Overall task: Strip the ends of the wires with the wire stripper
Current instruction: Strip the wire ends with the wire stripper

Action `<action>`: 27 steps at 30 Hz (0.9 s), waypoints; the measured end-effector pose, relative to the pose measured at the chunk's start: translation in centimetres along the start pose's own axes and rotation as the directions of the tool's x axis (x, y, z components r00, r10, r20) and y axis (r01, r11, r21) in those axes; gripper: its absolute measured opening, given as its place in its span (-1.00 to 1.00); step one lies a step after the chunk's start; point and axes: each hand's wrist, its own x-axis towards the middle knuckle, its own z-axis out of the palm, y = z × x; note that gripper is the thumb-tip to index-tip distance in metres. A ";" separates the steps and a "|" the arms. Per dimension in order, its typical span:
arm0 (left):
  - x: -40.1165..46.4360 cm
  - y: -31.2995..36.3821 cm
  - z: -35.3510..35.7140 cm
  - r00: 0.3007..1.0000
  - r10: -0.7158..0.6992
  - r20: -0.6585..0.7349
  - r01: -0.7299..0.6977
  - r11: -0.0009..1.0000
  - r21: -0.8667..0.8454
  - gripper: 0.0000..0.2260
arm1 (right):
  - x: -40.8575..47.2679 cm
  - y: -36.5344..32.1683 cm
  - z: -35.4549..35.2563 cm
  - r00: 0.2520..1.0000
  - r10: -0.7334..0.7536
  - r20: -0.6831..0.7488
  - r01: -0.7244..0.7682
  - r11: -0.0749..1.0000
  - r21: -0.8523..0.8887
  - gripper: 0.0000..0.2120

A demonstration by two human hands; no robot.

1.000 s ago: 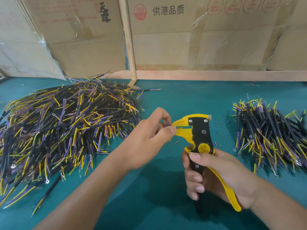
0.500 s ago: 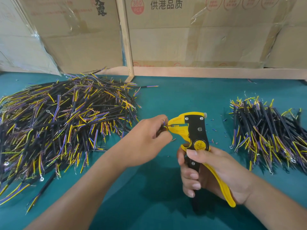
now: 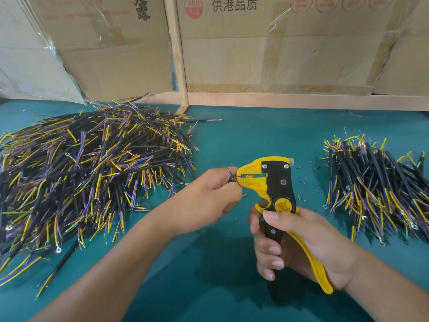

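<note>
Fingers of the right hand [image 3: 299, 245] curl around the handles of a yellow-and-black wire stripper [image 3: 276, 196], held upright above the teal work table [image 3: 255, 131]. Just left of it, the left hand [image 3: 204, 201] pinches a short multi-coloured wire [image 3: 232, 175], its end fed into the tool's yellow head. One large heap of black, yellow and purple wires [image 3: 92, 173] lies at far left, a smaller pile [image 3: 376, 187] at right. Taped cardboard boxes [image 3: 278, 43] line the far edge.
</note>
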 end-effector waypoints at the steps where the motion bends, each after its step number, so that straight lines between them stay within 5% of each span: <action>1: 0.0 0.0 0.0 1.000 0.004 0.013 -0.004 1.000 0.003 -0.80 | -0.1 -0.1 0.1 1.000 0.007 -0.006 -0.007 1.000 -0.007 -0.66; 11: 0.0 0.1 -0.3 0.995 -0.068 0.076 0.073 0.995 -0.072 -0.78 | -0.2 -0.4 0.3 0.998 0.059 0.038 -0.060 0.998 0.021 -0.67; 27: -0.2 0.1 -0.4 0.981 -0.150 0.124 0.165 0.979 -0.123 -0.82 | -0.3 -0.5 1.6 0.980 0.050 -0.191 -0.056 0.998 -0.029 -0.64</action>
